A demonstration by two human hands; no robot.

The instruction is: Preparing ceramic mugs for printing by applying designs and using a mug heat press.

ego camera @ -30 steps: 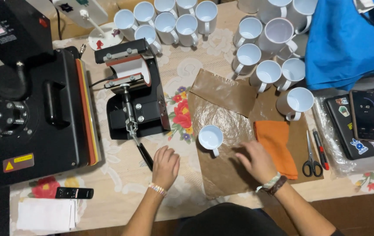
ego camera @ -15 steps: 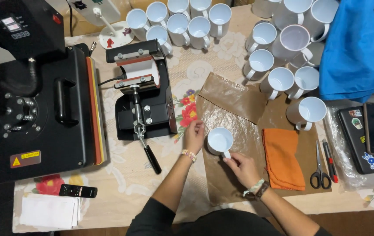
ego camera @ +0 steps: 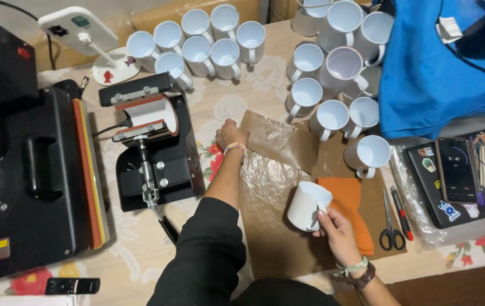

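At 5 o'clock your right hand [ego camera: 336,232] grips the white mug [ego camera: 308,205], rigid, slick, breakable—hold its handle; left hand [ego camera: 230,135] flat on brown paper [ego camera: 279,141].

The big flat press [ego camera: 27,170] at nine o'clock runs off the left and bottom edges, and the blue cloth [ego camera: 435,62] at two o'clock is cut by the top and right edges (a dark blurred shape overlaps its upper corner). The right hand [ego camera: 336,232] covers the handle side of the white mug [ego camera: 308,205], so the handle cannot be seen. The left hand [ego camera: 231,135] has its fingertips tucked out of sight at the edge of the brown paper [ego camera: 276,141], and the writing on the phone [ego camera: 455,169] at three o'clock is too small to read.
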